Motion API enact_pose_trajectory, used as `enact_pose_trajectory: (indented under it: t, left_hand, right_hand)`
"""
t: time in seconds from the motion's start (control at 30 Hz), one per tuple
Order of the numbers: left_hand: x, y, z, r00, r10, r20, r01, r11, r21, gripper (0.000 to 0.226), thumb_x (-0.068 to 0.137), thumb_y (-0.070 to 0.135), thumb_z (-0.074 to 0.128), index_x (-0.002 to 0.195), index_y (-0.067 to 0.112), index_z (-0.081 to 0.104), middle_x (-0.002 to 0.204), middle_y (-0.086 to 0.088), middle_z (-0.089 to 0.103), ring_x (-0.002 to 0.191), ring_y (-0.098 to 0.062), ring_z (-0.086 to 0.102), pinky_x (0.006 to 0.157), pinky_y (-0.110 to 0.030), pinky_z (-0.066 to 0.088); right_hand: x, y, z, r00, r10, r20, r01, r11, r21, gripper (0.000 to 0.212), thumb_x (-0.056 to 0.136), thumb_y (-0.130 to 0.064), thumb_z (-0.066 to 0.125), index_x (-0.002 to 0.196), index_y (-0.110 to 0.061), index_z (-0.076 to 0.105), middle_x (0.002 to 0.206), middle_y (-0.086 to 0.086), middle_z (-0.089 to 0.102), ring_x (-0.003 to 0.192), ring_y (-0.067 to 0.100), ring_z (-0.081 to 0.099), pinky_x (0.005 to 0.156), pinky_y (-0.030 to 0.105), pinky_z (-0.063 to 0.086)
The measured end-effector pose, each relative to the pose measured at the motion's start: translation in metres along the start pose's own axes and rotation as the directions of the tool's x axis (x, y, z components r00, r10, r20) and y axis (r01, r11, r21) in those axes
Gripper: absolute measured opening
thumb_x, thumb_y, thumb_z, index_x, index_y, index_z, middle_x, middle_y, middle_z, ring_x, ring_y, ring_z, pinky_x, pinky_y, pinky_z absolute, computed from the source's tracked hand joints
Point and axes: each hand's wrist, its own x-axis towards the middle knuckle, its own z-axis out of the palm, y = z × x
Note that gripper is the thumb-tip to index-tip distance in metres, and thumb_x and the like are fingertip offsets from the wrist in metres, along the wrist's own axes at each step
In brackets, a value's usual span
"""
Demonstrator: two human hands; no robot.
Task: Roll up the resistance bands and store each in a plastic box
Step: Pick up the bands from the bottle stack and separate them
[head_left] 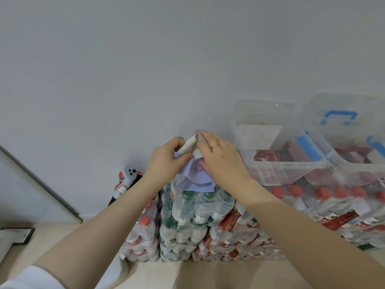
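Partly rolled lavender resistance band (194,180), pinched between both hands (166,159) (220,161).

Stacked bottle packs (200,207) stand on floor (62,236); two clear plastic boxes (279,147) rest atop packs.

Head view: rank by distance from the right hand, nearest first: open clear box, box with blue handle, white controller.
From the right hand:
1. Open clear box, just to its right.
2. White controller, to the left, beyond the left hand.
3. Box with blue handle, far right, behind the open one.
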Motion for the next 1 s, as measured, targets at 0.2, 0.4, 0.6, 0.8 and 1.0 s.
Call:
enact_pose_trajectory:
  t: [0.2,0.4,0.6,0.8,1.0]
  left_hand:
    - [0.001,0.0,0.001,0.99,0.109,0.095,-0.106,0.994,-0.031,0.019,0.081,0.014,0.065,0.088,0.028,0.056,0.074,0.011,0.057,0.066,-0.001,0.049,0.062,-0.014,0.037]
    - [0.006,-0.003,0.006,0.969,0.245,-0.018,-0.241,0.962,0.129,0.041,0.081,0.004,0.061,0.118,0.015,0.049,0.093,0.002,0.047,0.075,-0.002,0.042,0.067,-0.009,0.036]
    - [0.018,-0.009,0.025,0.913,0.402,-0.074,-0.383,0.904,0.192,0.031,0.083,0.001,0.048,0.105,0.022,0.045,0.099,-0.007,0.048,0.084,-0.014,0.049,0.069,-0.023,0.04]
    - [0.03,-0.028,0.06,0.95,0.027,0.31,-0.168,0.882,0.44,0.036,0.092,0.012,0.044,0.127,0.007,0.045,0.141,-0.012,0.037,0.121,-0.027,0.044,0.091,-0.031,0.037]
    - [0.021,-0.021,0.054,0.979,0.033,0.202,-0.048,0.996,0.07,0.04,0.093,0.024,0.039,0.131,0.011,0.044,0.14,-0.007,0.043,0.131,-0.019,0.036,0.106,-0.027,0.026]
  right_hand:
    - [0.011,0.013,-0.008,0.992,-0.049,0.116,0.042,0.997,0.064,0.056,0.079,-0.021,0.068,0.124,0.002,0.046,0.134,0.022,0.049,0.127,0.037,0.042,0.102,0.044,0.034]
    - [0.017,0.043,-0.041,0.988,0.155,0.024,-0.156,0.949,0.276,0.016,0.09,-0.02,0.05,0.104,-0.013,0.049,0.092,0.006,0.059,0.077,0.024,0.047,0.065,0.032,0.031]
    - [0.028,0.069,-0.055,0.9,0.419,0.119,-0.412,0.729,0.546,0.015,0.087,-0.019,0.053,0.093,-0.008,0.062,0.088,0.006,0.061,0.082,0.022,0.052,0.066,0.029,0.034]
    - [0.024,0.078,-0.057,0.822,0.529,0.209,-0.523,0.557,0.646,0.021,0.084,-0.016,0.056,0.089,0.005,0.06,0.076,0.008,0.055,0.07,0.02,0.049,0.059,0.03,0.034]
    - [0.02,0.081,-0.056,0.767,0.588,0.256,-0.552,0.403,0.73,0.014,0.085,-0.017,0.059,0.091,-0.005,0.061,0.078,0.005,0.058,0.066,0.017,0.051,0.06,0.028,0.04]
